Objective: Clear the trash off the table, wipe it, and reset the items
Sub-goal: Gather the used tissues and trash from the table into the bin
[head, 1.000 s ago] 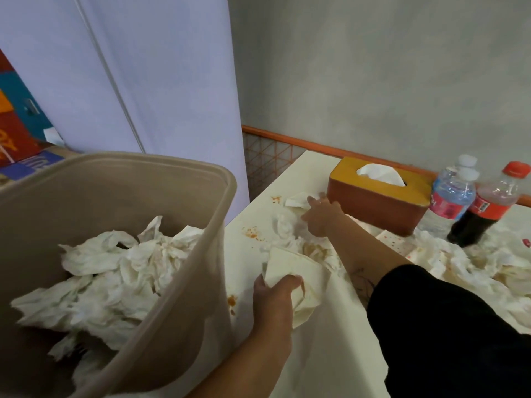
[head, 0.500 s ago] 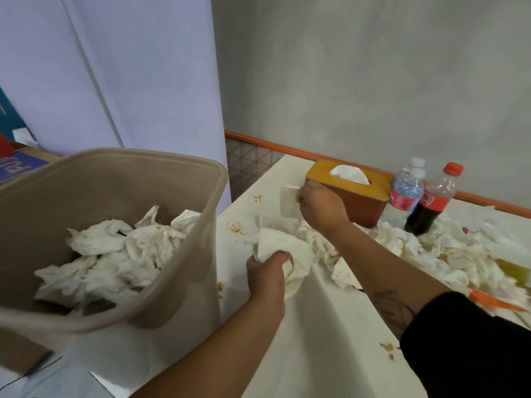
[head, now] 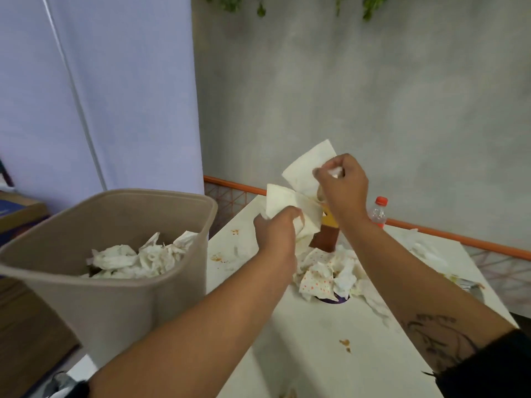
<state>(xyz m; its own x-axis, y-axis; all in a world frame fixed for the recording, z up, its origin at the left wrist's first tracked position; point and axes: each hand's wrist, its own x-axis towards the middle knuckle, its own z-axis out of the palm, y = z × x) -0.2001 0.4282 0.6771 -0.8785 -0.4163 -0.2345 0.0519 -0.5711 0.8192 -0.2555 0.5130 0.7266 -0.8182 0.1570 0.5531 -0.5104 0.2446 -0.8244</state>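
Note:
My left hand (head: 277,229) grips a folded white napkin (head: 283,199) above the white table (head: 321,340). Just to its right and higher, my right hand (head: 343,183) pinches another white napkin (head: 309,165) held up in the air. Below both hands lies a heap of crumpled, stained napkins (head: 327,272). A tan trash bin (head: 120,282) stands at the table's left edge, partly filled with crumpled napkins. The brown tissue box (head: 326,238) is mostly hidden behind my hands.
A red-capped cola bottle (head: 379,212) stands behind my right forearm. More crumpled paper (head: 425,251) lies at the table's far right. Orange sauce spots (head: 218,257) mark the tabletop. An orange rail (head: 459,239) runs along the grey wall behind.
My right hand has lifted a napkin off the table into the air. My left hand has risen with its napkin too. The view has tilted upward.

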